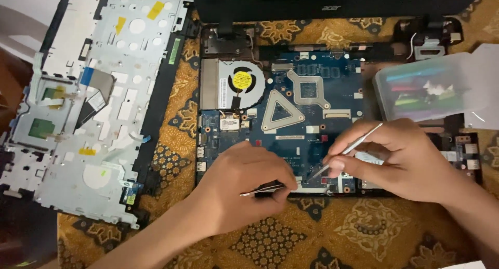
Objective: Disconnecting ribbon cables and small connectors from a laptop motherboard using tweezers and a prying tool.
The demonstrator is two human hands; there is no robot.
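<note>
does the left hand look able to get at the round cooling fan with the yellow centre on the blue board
Probably yes: the left hand lies just below the round cooling fan, with only bare blue board between, though its grip holds thin metal tweezers.

patterned cloth (364, 232) | laptop base (462, 160) | kbd cover (104, 92) | plastic box (421, 92)

This looks like a home, not a repair shop. An opened laptop with its blue board (291, 123) lies on a brown and gold patterned cloth (270, 238). Left of the board lies the keyboard cover (99, 92); right of it, a small plastic box (421, 89).
</note>
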